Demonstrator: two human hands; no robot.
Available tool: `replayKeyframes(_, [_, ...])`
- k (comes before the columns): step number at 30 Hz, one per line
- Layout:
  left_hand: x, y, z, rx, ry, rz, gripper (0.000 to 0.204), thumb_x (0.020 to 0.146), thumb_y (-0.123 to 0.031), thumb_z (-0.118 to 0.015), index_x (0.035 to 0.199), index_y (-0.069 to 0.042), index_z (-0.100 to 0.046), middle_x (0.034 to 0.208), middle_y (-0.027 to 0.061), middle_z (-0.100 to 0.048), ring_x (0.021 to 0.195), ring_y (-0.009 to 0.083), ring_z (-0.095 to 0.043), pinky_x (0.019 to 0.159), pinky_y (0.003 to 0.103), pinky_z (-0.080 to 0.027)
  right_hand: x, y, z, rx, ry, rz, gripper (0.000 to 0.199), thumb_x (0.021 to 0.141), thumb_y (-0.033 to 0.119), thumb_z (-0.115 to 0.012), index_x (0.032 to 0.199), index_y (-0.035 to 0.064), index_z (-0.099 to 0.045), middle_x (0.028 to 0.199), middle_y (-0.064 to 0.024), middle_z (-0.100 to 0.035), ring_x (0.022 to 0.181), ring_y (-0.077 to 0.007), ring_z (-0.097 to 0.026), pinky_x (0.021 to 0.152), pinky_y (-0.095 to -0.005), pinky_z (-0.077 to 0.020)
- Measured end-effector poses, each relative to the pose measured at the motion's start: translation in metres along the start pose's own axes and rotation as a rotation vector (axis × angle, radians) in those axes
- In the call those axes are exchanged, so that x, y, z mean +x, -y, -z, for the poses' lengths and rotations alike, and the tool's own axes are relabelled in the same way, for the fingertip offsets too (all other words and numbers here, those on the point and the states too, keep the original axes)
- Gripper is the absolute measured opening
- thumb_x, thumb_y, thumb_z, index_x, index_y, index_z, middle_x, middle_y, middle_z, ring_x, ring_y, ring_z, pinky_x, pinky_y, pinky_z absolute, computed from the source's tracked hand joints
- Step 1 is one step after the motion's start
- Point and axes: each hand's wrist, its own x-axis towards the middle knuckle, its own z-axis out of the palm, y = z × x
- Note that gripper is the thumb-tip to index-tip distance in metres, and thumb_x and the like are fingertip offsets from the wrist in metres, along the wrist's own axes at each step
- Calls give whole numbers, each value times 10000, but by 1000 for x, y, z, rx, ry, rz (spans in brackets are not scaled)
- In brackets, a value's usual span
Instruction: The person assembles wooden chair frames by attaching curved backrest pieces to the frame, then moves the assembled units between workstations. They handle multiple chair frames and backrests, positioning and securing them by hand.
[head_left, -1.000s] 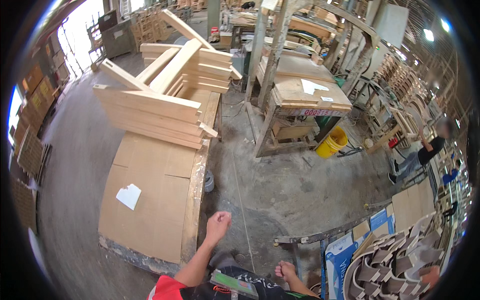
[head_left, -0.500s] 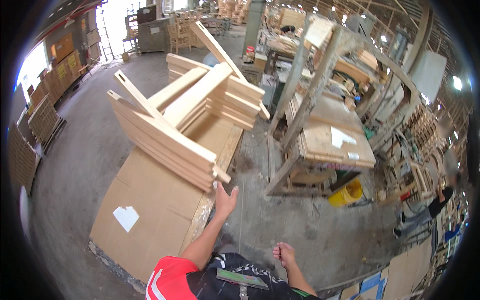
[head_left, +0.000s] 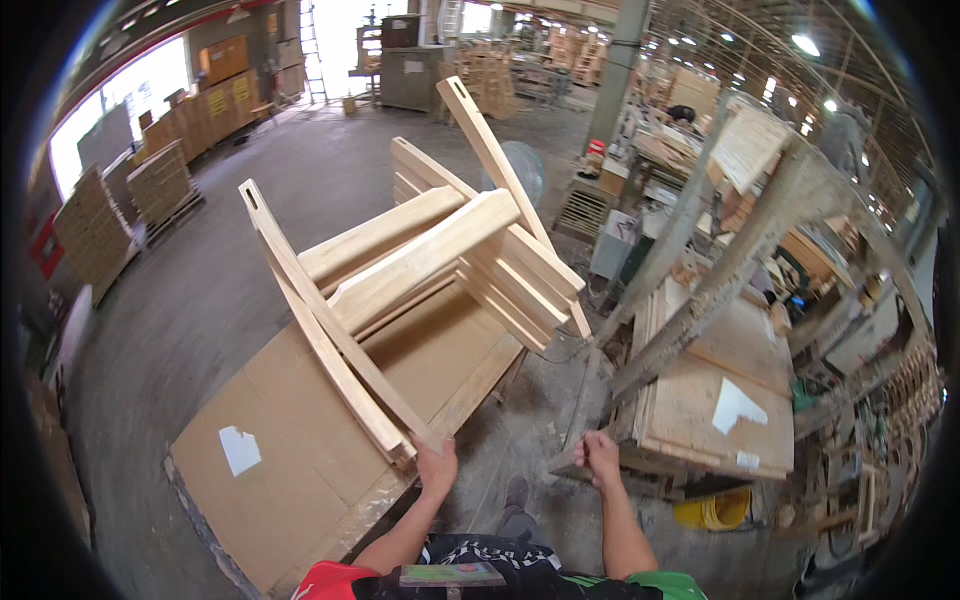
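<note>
The left hand point(head_left: 437, 468) is closed around the near end of a long wooden rail point(head_left: 325, 322), which slants up and away to its slotted far tip; the right hand point(head_left: 598, 457) is clenched in a fist just beside the near corner of a worn wooden surface point(head_left: 700, 395), though whether it grips anything I cannot tell; the rail lies against a stack of pale wooden frames point(head_left: 450, 265) piled on a low flat plywood platform point(head_left: 300, 450) on the concrete floor; a white scrap point(head_left: 240, 450) lies on that platform; a yellow bucket point(head_left: 712, 512) sits under the surface; farther off, stacked pallets point(head_left: 160, 185) line the left wall.
</note>
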Motion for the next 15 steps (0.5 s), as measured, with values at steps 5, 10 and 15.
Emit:
replayKeyframes(5, [46, -19, -22, -264, -330, 82, 678, 919, -261, -695, 1443, 78, -429, 1272, 288, -658, 1159, 411, -666, 1037, 450, -503, 158, 113, -18, -449, -13, 476, 354, 962, 225, -743, 1238, 25, -650, 1032, -123, -727, 922, -243, -708, 795, -365, -582])
replayKeyframes(10, [71, -49, -26, -276, -682, 105, 353, 912, -217, -752, 1123, 46, -646, 992, 139, -734, 877, 250, -712, 795, 398, -558, 243, 179, -67, -890, 124, 815, 615, 821, 208, -850, 1361, 35, -610, 1203, -180, -721, 1132, -332, -684, 980, -418, -536])
replayKeyframes(15, [71, -58, -43, -374, -659, 217, 422, 899, -216, -726, 1209, 60, -649, 1095, 203, -746, 1007, 326, -727, 921, 419, -544, 296, 197, -86, -744, 453, 739, 498, 808, 122, -833, 1267, 29, -664, 1087, -125, -755, 1011, -256, -718, 908, -403, -555])
